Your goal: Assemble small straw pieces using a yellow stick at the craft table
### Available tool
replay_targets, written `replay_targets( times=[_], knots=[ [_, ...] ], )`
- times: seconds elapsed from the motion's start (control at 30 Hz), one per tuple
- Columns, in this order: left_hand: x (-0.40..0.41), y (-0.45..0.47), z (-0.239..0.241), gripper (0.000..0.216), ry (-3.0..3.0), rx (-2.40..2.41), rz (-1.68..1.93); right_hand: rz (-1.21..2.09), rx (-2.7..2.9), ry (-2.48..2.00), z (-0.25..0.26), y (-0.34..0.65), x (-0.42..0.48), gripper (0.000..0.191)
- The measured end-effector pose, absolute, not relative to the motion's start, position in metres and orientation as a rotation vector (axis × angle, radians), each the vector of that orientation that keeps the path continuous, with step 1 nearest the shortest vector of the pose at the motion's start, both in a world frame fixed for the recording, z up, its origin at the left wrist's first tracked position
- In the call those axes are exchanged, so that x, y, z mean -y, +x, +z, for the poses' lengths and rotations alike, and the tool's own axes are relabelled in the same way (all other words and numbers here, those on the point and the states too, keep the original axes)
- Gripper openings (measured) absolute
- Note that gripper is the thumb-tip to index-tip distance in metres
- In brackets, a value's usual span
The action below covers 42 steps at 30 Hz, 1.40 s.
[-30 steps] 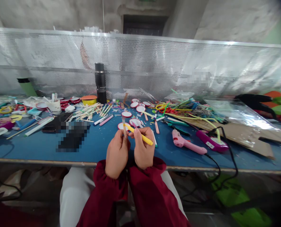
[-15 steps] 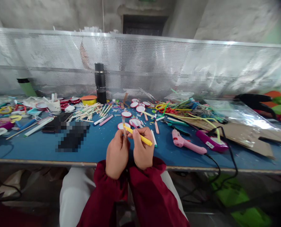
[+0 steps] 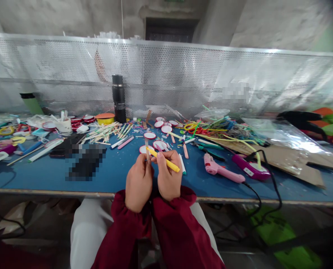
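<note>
My left hand [image 3: 138,183] is closed round a thin pale stick [image 3: 146,146] that stands upright above its fingers. My right hand [image 3: 169,178] grips a yellow marker [image 3: 166,162], whose tip points left and touches the stick. Both hands hover close together over the near edge of the blue table [image 3: 113,168]. Dark red sleeves cover both forearms. Just beyond the hands lie several small round white discs with red rims [image 3: 150,135].
A pink glue gun [image 3: 221,170] and a purple glue gun [image 3: 250,168] with a black cord lie to the right. A black bottle [image 3: 119,98] stands at the back by a perforated metal screen [image 3: 183,74]. Sticks, markers, pipe cleaners and cardboard [image 3: 289,160] litter the table.
The yellow marker's tip has shifted slightly up and left against the stick. Both hands stay almost in place.
</note>
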<state>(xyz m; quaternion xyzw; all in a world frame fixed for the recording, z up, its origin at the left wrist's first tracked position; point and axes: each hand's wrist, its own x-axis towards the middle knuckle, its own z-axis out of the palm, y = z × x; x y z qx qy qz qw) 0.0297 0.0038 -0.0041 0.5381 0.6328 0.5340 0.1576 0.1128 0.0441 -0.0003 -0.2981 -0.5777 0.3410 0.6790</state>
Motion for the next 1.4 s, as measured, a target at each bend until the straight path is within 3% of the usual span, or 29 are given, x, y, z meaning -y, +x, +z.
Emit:
replay_targets(
  times=[1.4],
  knots=[
    [-0.0064, 0.0273, -0.0082, 0.029, 1.513, -1.710, 1.581, 0.726, 1.233, -0.693, -0.0012, 0.1127, -0.0441, 0.028]
  ],
)
